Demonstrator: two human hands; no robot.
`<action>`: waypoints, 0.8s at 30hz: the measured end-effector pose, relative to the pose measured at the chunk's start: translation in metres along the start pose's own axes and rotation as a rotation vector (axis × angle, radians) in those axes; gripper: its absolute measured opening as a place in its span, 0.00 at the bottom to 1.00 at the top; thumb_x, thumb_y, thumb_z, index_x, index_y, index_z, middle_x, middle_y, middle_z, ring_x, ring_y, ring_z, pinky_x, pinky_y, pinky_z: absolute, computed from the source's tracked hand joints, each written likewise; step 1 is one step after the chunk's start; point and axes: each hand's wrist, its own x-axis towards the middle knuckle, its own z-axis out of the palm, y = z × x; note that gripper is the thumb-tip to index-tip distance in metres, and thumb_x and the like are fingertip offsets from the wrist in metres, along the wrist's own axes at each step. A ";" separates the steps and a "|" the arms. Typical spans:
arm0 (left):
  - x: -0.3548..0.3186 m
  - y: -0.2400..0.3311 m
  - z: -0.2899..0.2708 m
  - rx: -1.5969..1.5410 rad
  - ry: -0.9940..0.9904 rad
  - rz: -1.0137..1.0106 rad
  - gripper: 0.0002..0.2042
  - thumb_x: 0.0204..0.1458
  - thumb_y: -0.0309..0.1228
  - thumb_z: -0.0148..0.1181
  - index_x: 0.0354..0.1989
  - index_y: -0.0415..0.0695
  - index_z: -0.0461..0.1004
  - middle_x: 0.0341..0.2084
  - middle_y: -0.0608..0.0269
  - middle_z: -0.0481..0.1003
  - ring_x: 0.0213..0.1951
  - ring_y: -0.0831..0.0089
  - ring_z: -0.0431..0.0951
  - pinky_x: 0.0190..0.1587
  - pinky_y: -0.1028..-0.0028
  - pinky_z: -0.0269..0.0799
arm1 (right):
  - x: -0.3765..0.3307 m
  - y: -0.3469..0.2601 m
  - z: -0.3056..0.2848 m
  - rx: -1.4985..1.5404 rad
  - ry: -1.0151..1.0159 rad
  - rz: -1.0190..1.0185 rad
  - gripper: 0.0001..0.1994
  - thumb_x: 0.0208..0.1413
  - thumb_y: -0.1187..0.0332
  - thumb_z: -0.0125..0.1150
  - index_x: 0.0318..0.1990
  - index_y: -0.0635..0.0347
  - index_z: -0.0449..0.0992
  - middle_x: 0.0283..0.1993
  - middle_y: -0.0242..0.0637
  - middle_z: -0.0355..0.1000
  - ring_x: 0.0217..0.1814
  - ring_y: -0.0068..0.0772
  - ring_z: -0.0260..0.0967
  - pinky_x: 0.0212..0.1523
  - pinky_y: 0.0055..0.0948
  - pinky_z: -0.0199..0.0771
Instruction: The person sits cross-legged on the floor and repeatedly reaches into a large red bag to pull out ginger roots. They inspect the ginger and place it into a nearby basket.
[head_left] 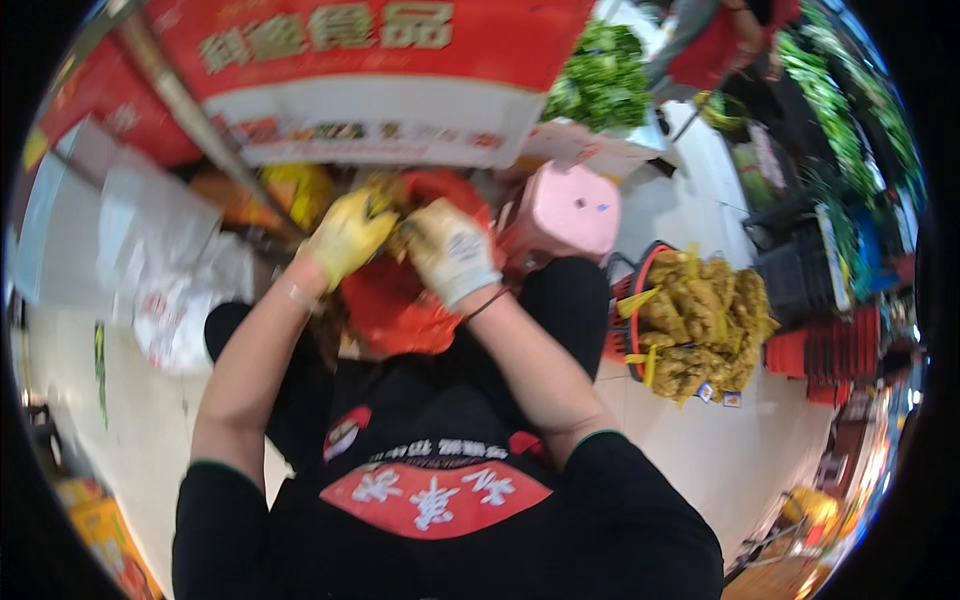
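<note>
My left hand [352, 234], in a yellow work glove, and my right hand [448, 252], in a whitish glove, come together in front of my knees. Between them is a knobbly yellow-brown piece of ginger [396, 240], blurred and partly covered by the gloves. The fingers of both hands are closed on it. Directly below, a red plastic bag [402, 308] spreads open between my legs; its contents are mostly hidden. To my right on the floor stands a red basket [632, 335] heaped with mesh bags of ginger [705, 315].
A pink plastic stool [572, 212] stands just beyond my right knee. Ahead hangs a red and white banner [370, 105] behind a metal pole [195, 125]. White plastic bags [172, 300] lie left. Leafy greens [603, 75] fill a box; another person [705, 50] works at far right.
</note>
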 end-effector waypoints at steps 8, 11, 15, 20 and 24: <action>0.022 0.048 -0.036 0.230 0.033 -0.182 0.14 0.51 0.36 0.53 0.39 0.37 0.69 0.33 0.42 0.73 0.40 0.44 0.72 0.41 0.55 0.68 | 0.007 -0.004 -0.018 -0.130 0.261 -0.180 0.13 0.42 0.74 0.60 0.39 0.57 0.75 0.38 0.38 0.71 0.41 0.43 0.69 0.42 0.38 0.66; 0.020 0.051 -0.040 0.270 0.085 -0.137 0.14 0.52 0.35 0.53 0.40 0.36 0.69 0.34 0.42 0.73 0.41 0.45 0.73 0.42 0.56 0.69 | 0.014 -0.007 -0.027 -0.105 0.330 -0.195 0.09 0.45 0.71 0.62 0.37 0.56 0.76 0.37 0.37 0.71 0.40 0.41 0.68 0.41 0.37 0.64; 0.021 0.064 -0.051 0.248 0.008 -0.033 0.12 0.51 0.33 0.54 0.39 0.38 0.70 0.35 0.47 0.73 0.41 0.49 0.73 0.44 0.59 0.69 | 0.021 -0.007 -0.035 -0.159 0.328 -0.275 0.10 0.45 0.72 0.61 0.37 0.57 0.76 0.37 0.38 0.71 0.42 0.44 0.67 0.44 0.39 0.63; 0.020 0.084 -0.068 0.414 -0.032 0.152 0.09 0.51 0.32 0.54 0.39 0.43 0.72 0.36 0.56 0.73 0.41 0.56 0.74 0.44 0.64 0.70 | 0.024 -0.006 -0.042 0.045 0.292 -0.244 0.10 0.47 0.74 0.57 0.39 0.59 0.75 0.41 0.41 0.72 0.45 0.47 0.67 0.49 0.40 0.64; 0.021 0.087 -0.086 0.616 0.042 0.575 0.11 0.47 0.31 0.55 0.40 0.47 0.73 0.37 0.59 0.74 0.40 0.61 0.76 0.42 0.64 0.72 | 0.027 -0.008 -0.051 0.489 0.170 -0.127 0.09 0.51 0.75 0.53 0.40 0.63 0.74 0.42 0.44 0.72 0.43 0.45 0.69 0.48 0.37 0.67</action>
